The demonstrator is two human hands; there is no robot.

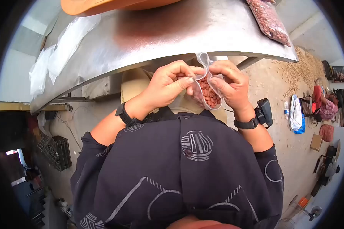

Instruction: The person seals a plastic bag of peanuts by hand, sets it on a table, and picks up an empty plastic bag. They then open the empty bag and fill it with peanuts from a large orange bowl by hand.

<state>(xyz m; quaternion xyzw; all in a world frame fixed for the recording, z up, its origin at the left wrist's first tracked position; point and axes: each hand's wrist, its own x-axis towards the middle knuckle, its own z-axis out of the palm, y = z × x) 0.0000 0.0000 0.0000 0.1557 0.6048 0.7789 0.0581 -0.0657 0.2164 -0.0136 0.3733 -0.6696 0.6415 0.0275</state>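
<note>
Together, two bare hands pinch the rim of a clear bag [197, 96] of peanuts

Between the fingers, the bag's mouth gapes, showing reddish peanuts [210, 93]. The left hand [165, 85] pinches the plastic narrowly between thumb and fingers; the right hand [235, 84] grips the opposite side, its fingers curled just as closely. Just beyond the fingertips runs the edge of a metal table [141, 53]. Farther beyond, to their left, lie white plastic sheets [70, 40] and an orange basin [103, 5]; to their right lies a filled bag [269, 23]. Well off to the right, small pale pieces [300, 72] litter the floor.

The bag appears to be off the table, so a slipped pinch could tip peanuts out. Uneven pulling could split the thin film, and the twisted rim could fold inward.
</note>
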